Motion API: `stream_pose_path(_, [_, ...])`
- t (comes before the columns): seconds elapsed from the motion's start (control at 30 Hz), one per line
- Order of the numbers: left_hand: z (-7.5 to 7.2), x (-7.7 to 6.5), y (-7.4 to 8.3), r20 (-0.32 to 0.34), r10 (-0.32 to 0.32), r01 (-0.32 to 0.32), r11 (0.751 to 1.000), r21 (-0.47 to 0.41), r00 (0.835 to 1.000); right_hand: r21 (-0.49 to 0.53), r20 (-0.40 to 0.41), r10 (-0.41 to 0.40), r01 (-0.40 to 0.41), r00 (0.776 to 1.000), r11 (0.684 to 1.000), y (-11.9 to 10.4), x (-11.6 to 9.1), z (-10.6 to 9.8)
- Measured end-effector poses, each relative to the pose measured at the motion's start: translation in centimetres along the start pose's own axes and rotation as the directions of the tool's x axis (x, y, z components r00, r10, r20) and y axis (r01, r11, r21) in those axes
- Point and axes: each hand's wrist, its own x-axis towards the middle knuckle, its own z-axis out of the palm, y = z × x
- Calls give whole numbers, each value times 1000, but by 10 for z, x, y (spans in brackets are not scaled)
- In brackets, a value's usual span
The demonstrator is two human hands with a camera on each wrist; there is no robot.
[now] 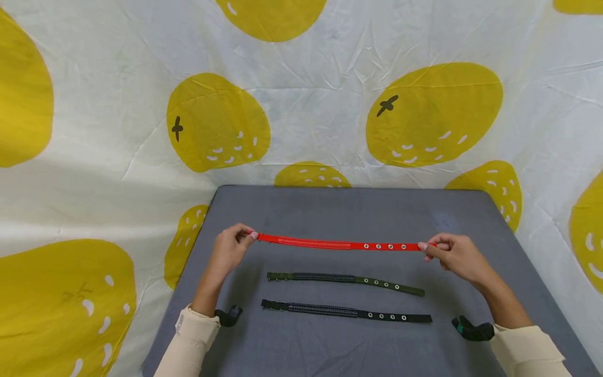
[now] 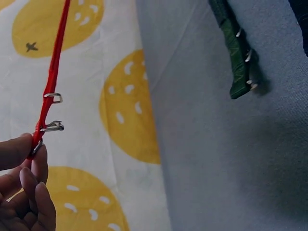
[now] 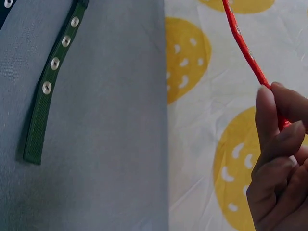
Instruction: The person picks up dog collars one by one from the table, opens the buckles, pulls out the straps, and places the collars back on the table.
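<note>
A red pet collar (image 1: pixel 314 243) with metal eyelets stretches nearly level between both hands, above the grey surface. My left hand (image 1: pixel 231 246) pinches its buckle end between thumb and fingers; metal loops stick out beside the fingers (image 2: pixel 39 166) in the left wrist view. At the eyelet end, my right hand (image 1: pixel 454 255) pinches the tip with thumb and forefinger. Nearer to me, a dark green collar (image 1: pixel 325 278) lies flat, its eyelet end to the right. Below it and roughly parallel lies a black collar (image 1: pixel 322 310). Neither hand touches these two.
The grey padded table (image 1: pixel 292 209) carries the collars. White cloth with yellow fruit prints (image 1: pixel 320 125) hangs behind the table and along its sides. Black wrist-worn devices (image 1: pixel 229 316) show beside both cuffs, over the table.
</note>
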Motion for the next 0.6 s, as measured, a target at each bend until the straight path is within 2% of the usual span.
stream_pose_path(0.17, [14, 10, -7, 103, -46, 44, 999, 21, 994, -29, -5, 51, -51, 999, 998, 15, 10, 1])
stream_pose_path(0.4, [36, 30, -19, 282, -131, 113, 990, 81, 950, -68, 58, 79, -75, 995, 995, 34, 28, 0])
stream_pose_path(0.6, [55, 42, -34, 354, -143, 109, 988, 114, 924, -131, 103, 103, -89, 989, 987, 49, 46, 7])
